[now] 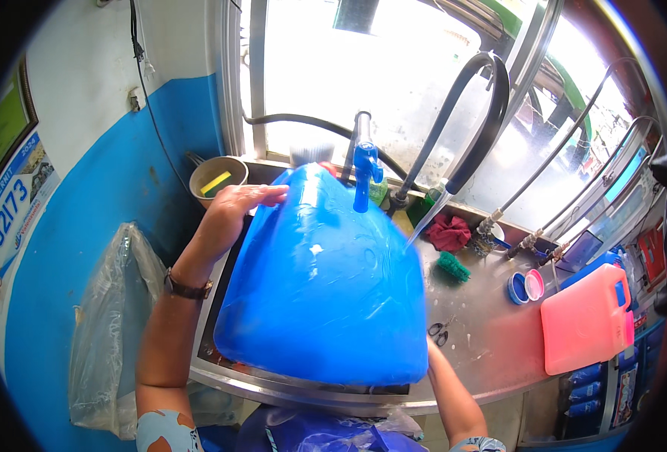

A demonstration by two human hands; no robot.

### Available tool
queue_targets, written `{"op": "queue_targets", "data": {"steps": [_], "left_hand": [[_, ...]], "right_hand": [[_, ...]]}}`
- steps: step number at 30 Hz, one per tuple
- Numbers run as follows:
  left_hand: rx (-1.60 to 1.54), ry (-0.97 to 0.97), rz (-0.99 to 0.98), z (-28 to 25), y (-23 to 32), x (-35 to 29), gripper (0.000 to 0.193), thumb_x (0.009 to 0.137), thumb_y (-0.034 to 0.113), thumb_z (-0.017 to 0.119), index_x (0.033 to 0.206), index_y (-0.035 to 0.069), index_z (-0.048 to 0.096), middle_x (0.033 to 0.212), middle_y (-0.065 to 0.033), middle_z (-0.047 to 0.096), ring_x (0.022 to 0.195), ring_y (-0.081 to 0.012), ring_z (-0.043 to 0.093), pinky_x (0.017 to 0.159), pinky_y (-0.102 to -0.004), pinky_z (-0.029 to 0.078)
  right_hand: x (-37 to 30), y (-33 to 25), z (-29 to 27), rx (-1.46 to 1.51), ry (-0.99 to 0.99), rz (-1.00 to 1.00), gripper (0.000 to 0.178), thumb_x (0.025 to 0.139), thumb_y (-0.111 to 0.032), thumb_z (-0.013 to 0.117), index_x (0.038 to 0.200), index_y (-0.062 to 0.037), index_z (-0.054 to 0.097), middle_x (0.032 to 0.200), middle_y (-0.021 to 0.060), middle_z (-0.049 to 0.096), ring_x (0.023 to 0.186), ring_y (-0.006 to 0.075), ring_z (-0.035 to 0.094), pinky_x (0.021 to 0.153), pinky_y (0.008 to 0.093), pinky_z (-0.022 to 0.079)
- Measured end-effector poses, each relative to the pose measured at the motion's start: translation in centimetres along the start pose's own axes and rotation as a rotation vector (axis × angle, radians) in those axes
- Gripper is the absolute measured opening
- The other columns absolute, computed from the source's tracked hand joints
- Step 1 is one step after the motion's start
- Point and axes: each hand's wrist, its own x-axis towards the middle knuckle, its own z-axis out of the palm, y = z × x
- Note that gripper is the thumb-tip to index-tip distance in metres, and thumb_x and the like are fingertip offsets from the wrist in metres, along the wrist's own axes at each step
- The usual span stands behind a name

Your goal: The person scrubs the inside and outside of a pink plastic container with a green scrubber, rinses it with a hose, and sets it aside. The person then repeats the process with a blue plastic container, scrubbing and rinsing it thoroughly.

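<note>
A big blue plastic water container [326, 279] fills the middle of the view, tilted over the dark basin of a metal sink. Its surface is wet. A blue tap [365, 162] stands just behind its upper side. My left hand [252, 197] lies with stretched fingers on the container's upper left edge. On the other side, my right forearm [457, 399] reaches up to the container's lower right corner; the fingers are hidden behind it. From the black curved faucet hose [491, 98], a stream of water [431, 215] runs down toward the container's right side.
Right of the container, the metal counter [484, 324] bears scissors [439, 333], a green brush [452, 267], a dark red cloth [448, 232], round caps [525, 287] and a pink jug [583, 320]. A bucket [217, 178] with a yellow sponge stands back left. Clear plastic [115, 331] hangs leftward.
</note>
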Motion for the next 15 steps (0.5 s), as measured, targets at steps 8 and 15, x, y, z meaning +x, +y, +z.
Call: {"op": "queue_targets", "data": {"steps": [8,15], "left_hand": [[0.342,-0.115,-0.126,0.9,-4.9,2.0,0.038,0.101,0.026,0.046,0.107,-0.001,0.072,0.1,-0.0157,0.073,0.094,-0.0226,0.07,0.089,-0.0305,0.052],[0.286,-0.011,-0.298,-0.7,-5.6,0.1,0.036,0.098,0.026,0.05,0.105,-0.003,0.072,0.099,-0.0152,0.073,0.092,-0.0197,0.07,0.086,-0.0289,0.052]], "right_hand": [[-0.1,8.2,2.1,-0.053,-0.157,0.339,0.059,0.092,-0.011,0.059,0.146,-0.009,0.036,0.134,0.0138,0.054,0.118,0.0251,0.055,0.1,0.0415,0.047],[1.4,8.4,1.5,-0.099,-0.132,0.327,0.06,0.09,-0.009,0.06,0.146,-0.0097,0.036,0.134,0.0134,0.054,0.119,0.0258,0.055,0.1,0.0425,0.047]]}}
